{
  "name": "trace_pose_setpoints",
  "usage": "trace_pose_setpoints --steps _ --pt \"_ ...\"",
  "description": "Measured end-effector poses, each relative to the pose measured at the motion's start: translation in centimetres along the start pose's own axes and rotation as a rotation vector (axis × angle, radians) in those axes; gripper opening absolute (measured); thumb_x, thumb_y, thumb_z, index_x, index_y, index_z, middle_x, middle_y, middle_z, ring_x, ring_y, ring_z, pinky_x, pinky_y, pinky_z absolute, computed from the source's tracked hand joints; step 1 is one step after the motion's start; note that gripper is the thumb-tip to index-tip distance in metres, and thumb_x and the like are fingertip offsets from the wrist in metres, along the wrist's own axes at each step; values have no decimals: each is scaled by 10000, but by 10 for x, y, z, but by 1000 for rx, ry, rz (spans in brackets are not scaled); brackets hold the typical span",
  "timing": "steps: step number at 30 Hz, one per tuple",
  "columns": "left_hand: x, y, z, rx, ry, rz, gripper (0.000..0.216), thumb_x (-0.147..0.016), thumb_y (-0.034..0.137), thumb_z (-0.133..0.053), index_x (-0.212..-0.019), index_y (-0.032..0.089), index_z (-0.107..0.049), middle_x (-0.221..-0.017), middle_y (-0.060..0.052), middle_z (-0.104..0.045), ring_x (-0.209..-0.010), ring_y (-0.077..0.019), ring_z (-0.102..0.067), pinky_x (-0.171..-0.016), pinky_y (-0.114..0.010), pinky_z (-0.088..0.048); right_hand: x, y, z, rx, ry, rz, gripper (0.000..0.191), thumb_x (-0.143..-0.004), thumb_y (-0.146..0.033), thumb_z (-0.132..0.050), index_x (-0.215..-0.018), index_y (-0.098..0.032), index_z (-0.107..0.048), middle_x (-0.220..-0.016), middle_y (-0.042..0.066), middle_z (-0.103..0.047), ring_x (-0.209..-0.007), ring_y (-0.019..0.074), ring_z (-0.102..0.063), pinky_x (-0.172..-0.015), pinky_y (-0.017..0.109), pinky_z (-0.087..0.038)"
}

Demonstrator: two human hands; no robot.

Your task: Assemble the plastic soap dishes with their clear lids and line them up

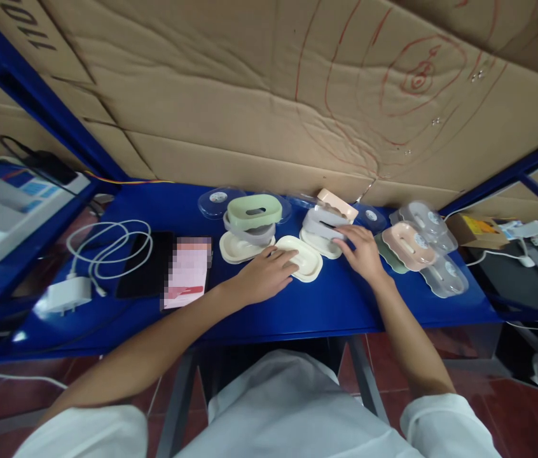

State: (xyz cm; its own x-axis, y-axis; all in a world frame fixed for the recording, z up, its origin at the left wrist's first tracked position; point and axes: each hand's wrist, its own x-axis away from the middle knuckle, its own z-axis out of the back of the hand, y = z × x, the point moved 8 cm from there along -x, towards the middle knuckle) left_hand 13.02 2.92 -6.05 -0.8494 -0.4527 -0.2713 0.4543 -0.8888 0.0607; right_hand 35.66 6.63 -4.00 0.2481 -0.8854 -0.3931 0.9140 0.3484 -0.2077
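My left hand point(266, 275) lies over the left side of a cream oval tray point(311, 262), its fingers stretched out onto it. With thumb and fingers, my right hand point(362, 251) grips the right end of a light grey slotted plastic box point(319, 221), which sits on another cream tray point(322, 245). To the left, a pale green slotted box point(240, 212) is stacked on a grey piece point(254, 234) above more cream trays point(233, 249). A peach piece point(338, 205) stands behind the grey box.
Clear plastic lids point(214, 202) lie along the back. Peach point(412, 245), green and clear grey wavy pieces are piled at right. On the left are a phone point(187, 273), a black tablet-like slab point(142, 273) and a white charger point(68, 294) with coiled cable. Cardboard point(231, 95) walls the back.
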Motion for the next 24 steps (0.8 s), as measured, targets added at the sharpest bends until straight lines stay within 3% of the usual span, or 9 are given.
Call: trace_pose_setpoints --steps 3,6,10,13,15,18,21,24 --pt "0 0 0 2 -3 0 201 -1056 248 -626 -1209 174 -733 -1513 -169 -642 -1364 -330 -635 -1151 -496 -444 -5 -4 17 106 34 15 428 -1109 -426 -468 -1396 -201 -690 -1492 157 -667 -1408 334 -592 -1152 528 -482" --pt "1 0 2 19 6 7 200 -1042 238 -650 -1208 173 -738 -1517 -168 -642 -1377 -331 -630 -1164 -494 -439 11 12 46 222 51 -12 495 -1088 -448 -510 -1518 -219 -596 -1611 174 -554 -1489 363 -517 -1185 578 -452" --pt "1 1 2 24 5 6 210 -1036 238 -663 -1221 172 -736 -1526 -171 -638 -1387 -329 -627 -1186 -495 -426 65 81 93 411 146 -260 742 -989 -679 -595 -1591 -252 -516 -1646 223 -485 -1500 470 -474 -1148 701 -426" --pt "1 1 -1 25 -23 16 212 -1037 241 -658 -1219 166 -738 -1534 -180 -631 -1391 -343 -626 -1182 -510 -442 99 128 102 479 110 -425 852 -934 -787 -577 -1595 -254 -527 -1573 269 -544 -1414 515 -544 -1082 724 -455" --pt "0 1 1 43 -28 26 249 -1044 250 -647 -1263 169 -731 -1549 -183 -616 -1416 -363 -605 -1187 -540 -451 106 138 103 425 124 -425 838 -929 -805 -567 -1547 -240 -584 -1498 260 -602 -1332 485 -615 -1053 692 -506" --pt "-1 3 13 116 33 47 335 -1063 259 -614 -1384 200 -688 -1585 -169 -586 -1458 -366 -570 -1234 -597 -424 100 123 107 269 251 -338 769 -935 -776 -607 -1442 -201 -671 -1400 224 -663 -1283 422 -665 -1076 640 -552" --pt "-4 3 30 342 122 87 460 -1072 287 -608 -1529 240 -577 -1595 -145 -581 -1484 -319 -556 -1252 -539 -453 92 87 113 157 412 -308 647 -975 -666 -659 -1441 -218 -678 -1401 198 -699 -1318 385 -675 -1137 593 -551" --pt "-10 -2 37 701 159 152 900 -1005 349 -735 -1728 317 -201 -1678 -177 -486 -1438 -304 -613 -1124 -465 -588 81 34 109 61 496 -271 642 -992 -591 -685 -1527 -242 -619 -1474 185 -676 -1371 388 -656 -1161 617 -543"
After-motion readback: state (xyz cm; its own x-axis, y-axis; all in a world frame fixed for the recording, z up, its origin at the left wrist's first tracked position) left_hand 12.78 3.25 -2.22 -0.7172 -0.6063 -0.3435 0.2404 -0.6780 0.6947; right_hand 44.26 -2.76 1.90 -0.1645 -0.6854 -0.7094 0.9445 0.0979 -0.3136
